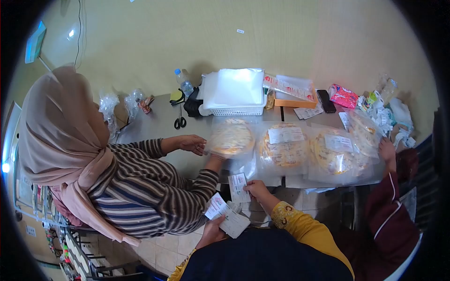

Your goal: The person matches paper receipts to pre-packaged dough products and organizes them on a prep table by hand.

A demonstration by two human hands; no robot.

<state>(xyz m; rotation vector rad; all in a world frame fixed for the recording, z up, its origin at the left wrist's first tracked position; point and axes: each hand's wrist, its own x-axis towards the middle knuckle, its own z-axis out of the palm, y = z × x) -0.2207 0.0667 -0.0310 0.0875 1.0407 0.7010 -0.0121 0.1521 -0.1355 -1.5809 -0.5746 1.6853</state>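
Observation:
My left hand (212,232) is closed around a small stack of printed labels (234,224), fanned out near my body. Between the thumb and fingers of my right hand (258,191) is a single printed label (238,187), held just off the table's front edge. Ahead of it lies a clear-bagged pizza (282,152) with a label (286,135) on top. Right of that is another bagged pizza (332,157), also labelled. A co-worker in a striped top has one hand at a bagged pizza (232,138) on the left.
A white basket (236,111) of plastic sheets stands at the back, beside an orange box (295,102). Black scissors (180,122), a water bottle (184,83) and a phone (326,101) lie around. Another co-worker's hand (387,151) touches a bagged pizza at right.

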